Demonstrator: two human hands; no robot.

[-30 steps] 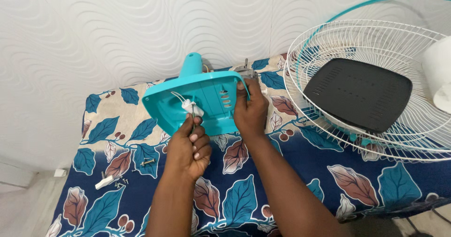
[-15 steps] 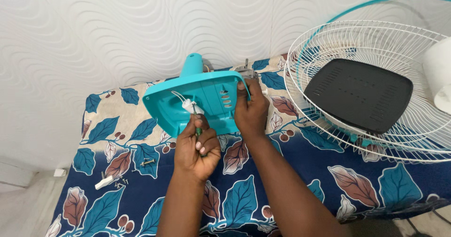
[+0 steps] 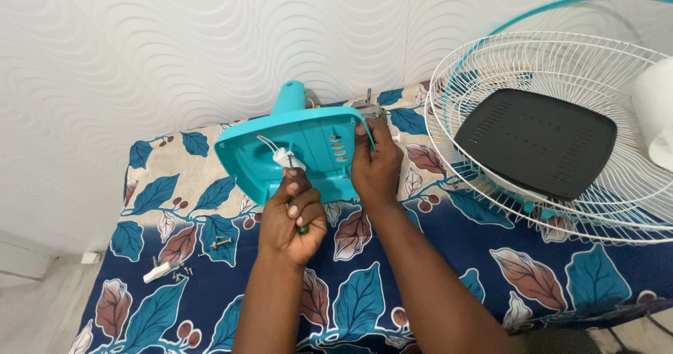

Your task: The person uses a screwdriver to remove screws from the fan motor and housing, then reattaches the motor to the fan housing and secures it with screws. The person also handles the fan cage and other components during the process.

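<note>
The left hand point(image 3: 293, 217) is curled into a fist around a screwdriver point(image 3: 300, 221), of which only a bit of green handle shows between the fingers. Its shaft points up at a small white part point(image 3: 286, 158) with a thin white wire, which sits on the underside of a turquoise fan base point(image 3: 308, 144). The right hand point(image 3: 376, 166) grips the right edge of that base, fingers wrapped over the rim and thumb pressed on the flat face, holding the base tilted up on its edge. The base stands near the back of the table, close to the wall, with its turquoise neck point(image 3: 289, 96) sticking up behind it.

Under both hands lies a cloth point(image 3: 364, 298) printed with blue and brown leaves on dark blue and cream. On the cloth to the left of the left forearm lie a few loose screws point(image 3: 181, 273), a small white piece point(image 3: 157, 273) and a single bolt point(image 3: 221, 242), well apart from the base. To the right of the right hand rests a white wire fan guard point(image 3: 491, 186) with a turquoise ring, and a flat black plate point(image 3: 536, 141) lies on it. Behind everything rises a white wall point(image 3: 140, 45) with a wavy raised pattern.
</note>
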